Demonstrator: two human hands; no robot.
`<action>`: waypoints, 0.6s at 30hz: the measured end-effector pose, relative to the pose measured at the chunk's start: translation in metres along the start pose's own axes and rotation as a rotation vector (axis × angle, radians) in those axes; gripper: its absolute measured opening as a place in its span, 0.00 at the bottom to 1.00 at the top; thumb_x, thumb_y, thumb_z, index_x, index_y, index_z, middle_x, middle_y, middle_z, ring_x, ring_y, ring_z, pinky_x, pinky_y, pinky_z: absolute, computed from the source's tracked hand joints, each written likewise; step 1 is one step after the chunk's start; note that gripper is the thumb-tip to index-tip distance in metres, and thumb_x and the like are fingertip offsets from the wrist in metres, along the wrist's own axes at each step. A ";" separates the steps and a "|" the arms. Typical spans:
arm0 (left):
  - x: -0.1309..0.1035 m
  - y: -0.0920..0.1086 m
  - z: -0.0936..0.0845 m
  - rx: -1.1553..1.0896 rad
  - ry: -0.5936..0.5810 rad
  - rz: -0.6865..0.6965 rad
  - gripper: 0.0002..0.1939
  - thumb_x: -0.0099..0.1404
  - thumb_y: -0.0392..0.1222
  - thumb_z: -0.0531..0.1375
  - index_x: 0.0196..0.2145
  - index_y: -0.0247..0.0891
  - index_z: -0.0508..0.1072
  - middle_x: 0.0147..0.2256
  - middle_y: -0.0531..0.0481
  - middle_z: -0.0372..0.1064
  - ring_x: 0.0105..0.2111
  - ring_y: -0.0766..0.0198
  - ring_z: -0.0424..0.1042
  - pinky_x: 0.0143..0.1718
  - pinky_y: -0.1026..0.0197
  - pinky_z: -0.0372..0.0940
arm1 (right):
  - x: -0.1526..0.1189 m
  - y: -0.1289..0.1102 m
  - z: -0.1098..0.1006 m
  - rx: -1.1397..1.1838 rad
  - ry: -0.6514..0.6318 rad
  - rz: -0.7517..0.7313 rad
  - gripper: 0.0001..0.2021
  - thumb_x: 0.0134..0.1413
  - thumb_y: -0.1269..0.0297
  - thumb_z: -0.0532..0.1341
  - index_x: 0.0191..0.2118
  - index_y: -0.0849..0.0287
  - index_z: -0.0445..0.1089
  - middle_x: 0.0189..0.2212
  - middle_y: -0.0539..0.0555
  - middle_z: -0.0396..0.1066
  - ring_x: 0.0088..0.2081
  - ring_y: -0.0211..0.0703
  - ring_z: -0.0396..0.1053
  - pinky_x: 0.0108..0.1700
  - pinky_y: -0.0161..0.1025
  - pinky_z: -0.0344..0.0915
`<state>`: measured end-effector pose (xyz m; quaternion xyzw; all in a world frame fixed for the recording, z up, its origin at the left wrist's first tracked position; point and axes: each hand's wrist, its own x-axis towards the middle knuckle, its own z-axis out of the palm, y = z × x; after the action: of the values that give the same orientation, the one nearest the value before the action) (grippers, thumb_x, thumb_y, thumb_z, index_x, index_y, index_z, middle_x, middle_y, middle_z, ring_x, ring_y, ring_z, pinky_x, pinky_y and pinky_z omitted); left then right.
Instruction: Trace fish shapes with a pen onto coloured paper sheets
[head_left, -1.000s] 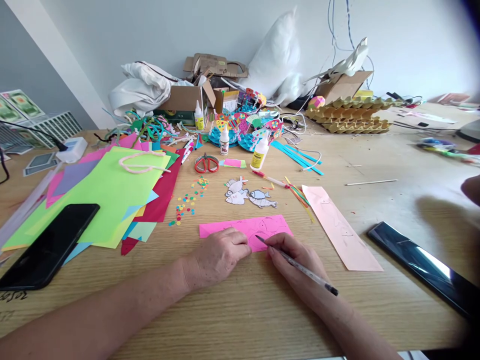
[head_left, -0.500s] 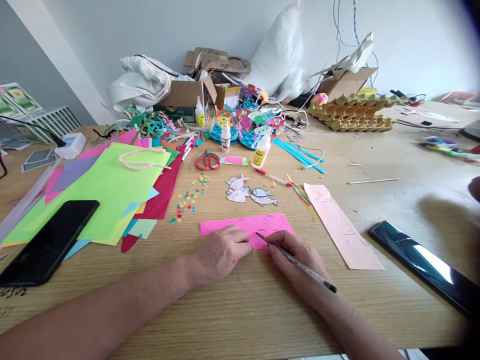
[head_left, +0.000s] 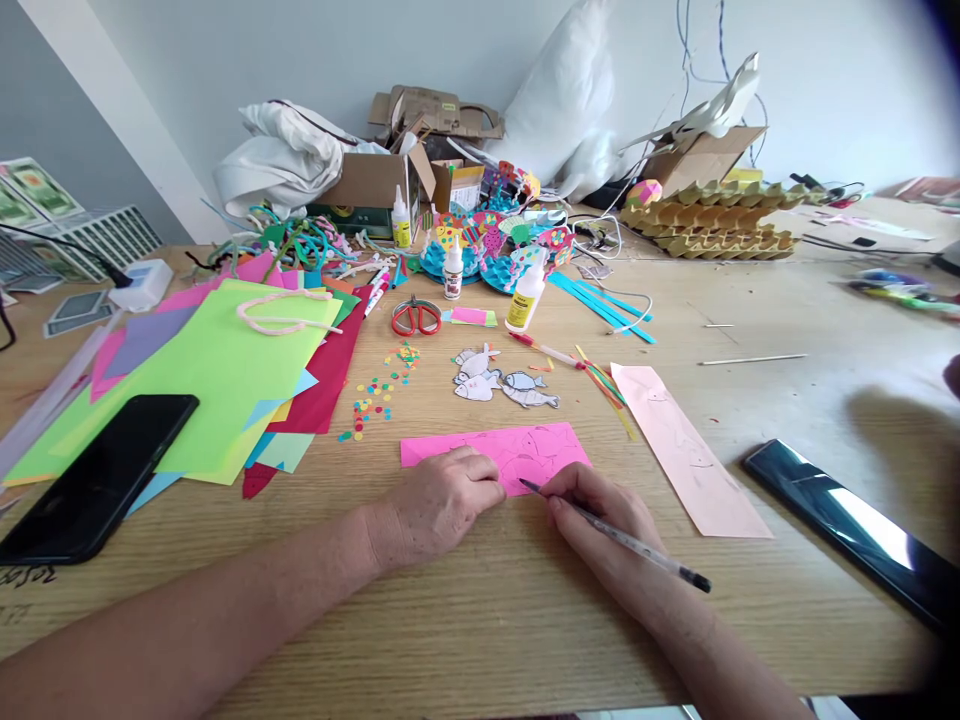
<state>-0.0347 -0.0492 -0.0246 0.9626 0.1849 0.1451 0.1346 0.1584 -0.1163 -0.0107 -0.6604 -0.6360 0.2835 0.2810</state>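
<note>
A bright pink paper strip point(head_left: 540, 440) with fish outlines drawn on it lies on the table in front of me. My left hand point(head_left: 450, 500) rests on its lower left part, fingers curled and pressed on the paper; nothing else shows in them. Pinched in my right hand point(head_left: 600, 510) is a clear pen point(head_left: 645, 550), its tip at the strip's lower edge area. Beyond the strip lie several cut-out paper fish point(head_left: 476, 385). To the right is a pale pink strip point(head_left: 679, 460) with fish drawings.
Coloured paper sheets point(head_left: 240, 390) and a black phone point(head_left: 105, 475) lie left. Red scissors point(head_left: 416, 318), a glue bottle point(head_left: 525, 298) and paper dots point(head_left: 367, 405) are ahead. Another dark phone point(head_left: 840, 525) is at right. Egg trays point(head_left: 697, 222) stand behind. A blurred hand point(head_left: 952, 378) shows at the right edge.
The pen tip has moved slightly down and right on the pink strip, and its back end has swung right. My left hand has stayed in place. The view has shifted slightly.
</note>
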 end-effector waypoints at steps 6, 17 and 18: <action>0.001 0.001 -0.001 -0.015 0.002 -0.011 0.09 0.65 0.29 0.51 0.36 0.34 0.71 0.36 0.48 0.67 0.38 0.63 0.63 0.39 0.63 0.59 | 0.000 -0.006 -0.003 0.019 0.008 0.039 0.05 0.42 0.68 0.51 0.22 0.56 0.62 0.16 0.46 0.63 0.21 0.37 0.59 0.24 0.34 0.55; 0.001 0.000 0.001 -0.004 0.014 0.005 0.10 0.65 0.30 0.50 0.37 0.34 0.70 0.35 0.48 0.66 0.36 0.63 0.63 0.39 0.63 0.59 | 0.000 0.006 0.003 0.085 0.033 0.029 0.05 0.50 0.63 0.53 0.32 0.56 0.63 0.20 0.47 0.65 0.23 0.37 0.63 0.25 0.33 0.58; 0.001 0.000 0.001 0.002 0.012 0.007 0.10 0.65 0.30 0.50 0.38 0.34 0.70 0.35 0.48 0.66 0.36 0.63 0.62 0.38 0.63 0.59 | 0.001 0.006 0.004 0.072 0.028 0.020 0.05 0.50 0.63 0.53 0.33 0.56 0.64 0.21 0.47 0.66 0.23 0.37 0.63 0.26 0.34 0.59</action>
<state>-0.0335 -0.0491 -0.0256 0.9625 0.1826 0.1511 0.1322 0.1599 -0.1159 -0.0181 -0.6602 -0.6148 0.2999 0.3103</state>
